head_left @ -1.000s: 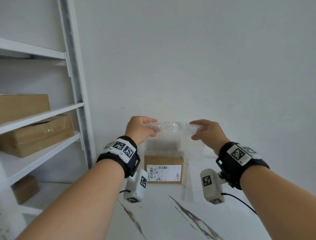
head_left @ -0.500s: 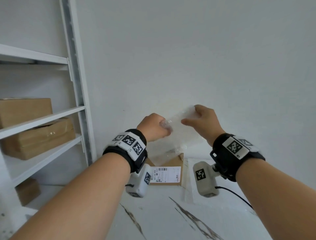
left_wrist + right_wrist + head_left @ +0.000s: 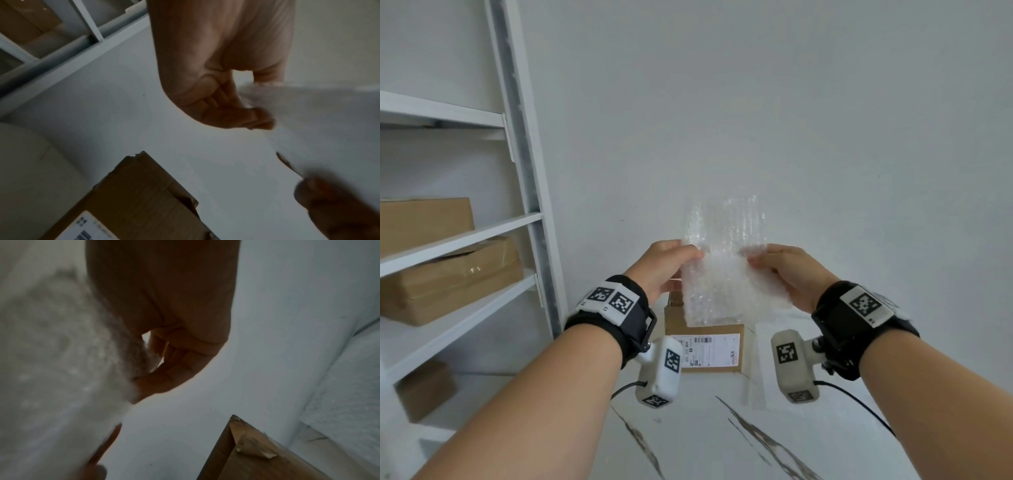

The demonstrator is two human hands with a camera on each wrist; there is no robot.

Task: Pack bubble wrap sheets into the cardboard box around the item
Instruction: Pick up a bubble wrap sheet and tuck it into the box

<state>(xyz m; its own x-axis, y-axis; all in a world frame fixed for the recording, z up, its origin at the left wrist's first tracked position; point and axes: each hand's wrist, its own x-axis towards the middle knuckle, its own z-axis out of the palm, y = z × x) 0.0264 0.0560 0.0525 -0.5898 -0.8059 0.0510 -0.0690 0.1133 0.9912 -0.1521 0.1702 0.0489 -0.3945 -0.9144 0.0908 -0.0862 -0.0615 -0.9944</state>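
I hold a clear bubble wrap sheet in the air, above a small cardboard box with a white shipping label. My left hand pinches the sheet's left edge and my right hand pinches its right edge. The sheet stands up above my fingers and hangs down over the box's top. In the left wrist view the left hand grips the sheet above the box. From the right wrist the right hand holds the blurred sheet near a box corner. What the box holds is hidden.
The box stands on a white marbled table against a white wall. More bubble wrap lies flat to the right of the box. A white metal rack on the left holds several brown cartons.
My hands were close together with the sheet bunched half a second ago; now they are apart at mid-height and the sheet is spread flat and upright between them.
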